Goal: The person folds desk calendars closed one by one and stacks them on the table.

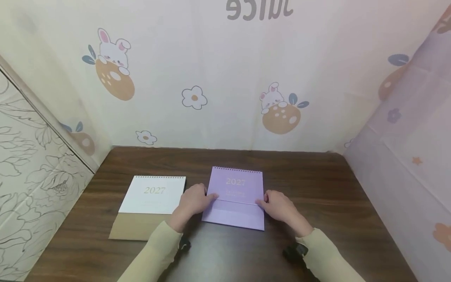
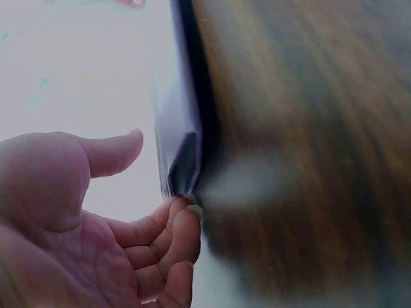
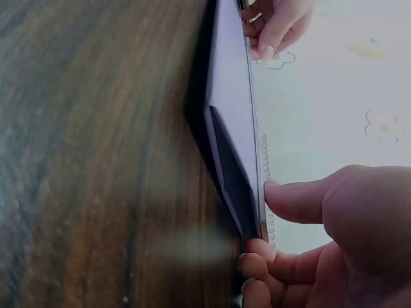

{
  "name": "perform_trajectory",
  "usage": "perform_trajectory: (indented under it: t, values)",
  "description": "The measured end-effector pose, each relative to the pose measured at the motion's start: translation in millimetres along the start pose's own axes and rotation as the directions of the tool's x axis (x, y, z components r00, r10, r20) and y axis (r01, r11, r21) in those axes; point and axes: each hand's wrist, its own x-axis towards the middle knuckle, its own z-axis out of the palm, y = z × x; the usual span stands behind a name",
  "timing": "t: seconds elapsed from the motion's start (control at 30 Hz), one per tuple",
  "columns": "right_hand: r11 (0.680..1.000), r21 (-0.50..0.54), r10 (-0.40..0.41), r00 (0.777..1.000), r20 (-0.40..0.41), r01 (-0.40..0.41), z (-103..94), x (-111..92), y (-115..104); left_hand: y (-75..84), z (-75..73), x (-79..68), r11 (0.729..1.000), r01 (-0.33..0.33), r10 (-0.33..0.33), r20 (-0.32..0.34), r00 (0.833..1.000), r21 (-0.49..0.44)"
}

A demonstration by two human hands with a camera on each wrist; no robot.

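A purple desk calendar [image 1: 235, 213] marked 2027 stands, tilted back, on the table between both hands, its spiral binding along the top. My left hand [image 1: 193, 200] holds its left edge, thumb at the front of the cover. On the opposite edge, my right hand [image 1: 280, 205] grips with the thumb in front and the fingers behind. The right wrist view shows the calendar's folded stand [image 3: 234, 170] from the side, hollow inside. In the left wrist view, fingertips [image 2: 186, 208] touch the stand's edge. A white 2027 desk calendar [image 1: 151, 199] with a tan base stands left of my left hand.
The dark wooden table [image 1: 310, 172] reaches back to a curtain [image 1: 229, 125] printed with rabbits and flowers. Another patterned curtain [image 1: 408, 156] hangs along the right side. A panel with line-drawn flowers [image 1: 38, 184] borders the left. Dark wrist cameras [image 1: 294, 252] sit under the sleeves.
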Motion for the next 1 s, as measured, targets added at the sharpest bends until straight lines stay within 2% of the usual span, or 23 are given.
perform_trajectory:
  t: [0.2, 0.33, 0.47, 0.63, 0.7, 0.8, 1.0]
  values:
    - [0.999, 0.034, 0.006, 1.000, 0.021, -0.007, 1.3, 2.0, 4.6, -3.7, -0.5, -1.4, 0.991, 0.003, -0.008, -0.030, 1.000, -0.136]
    - [0.997, 0.073, -0.005, 0.999, 0.040, 0.002, -0.3, 2.8, 9.4, -5.4, -1.2, -0.8, 0.966, -0.006, -0.011, -0.063, 0.998, -0.259]
    - [0.993, 0.120, -0.020, 0.999, 0.040, 0.015, -2.9, 2.0, 13.0, -6.3, -2.0, -0.8, 0.922, 0.018, -0.048, -0.067, 0.997, -0.387]
    - [0.976, 0.213, -0.053, 0.999, 0.013, 0.049, -5.8, -0.9, 13.1, -9.0, -6.3, -3.2, 0.850, 0.050, -0.098, -0.064, 0.993, -0.525]
    - [0.958, 0.281, -0.058, 0.998, 0.015, 0.051, -6.3, -1.1, 12.0, -10.5, -9.0, -4.3, 0.829, 0.058, -0.112, -0.063, 0.992, -0.556]
    - [0.914, 0.405, -0.060, 0.997, 0.046, 0.037, -5.5, -1.0, 10.6, -13.8, -13.4, -6.6, 0.817, 0.058, -0.111, -0.057, 0.992, -0.573]
    - [0.775, 0.632, -0.093, 0.992, 0.089, 0.016, 0.2, 1.6, 3.9, -27.2, -23.7, -15.0, 0.832, 0.038, -0.091, -0.069, 0.993, -0.553]
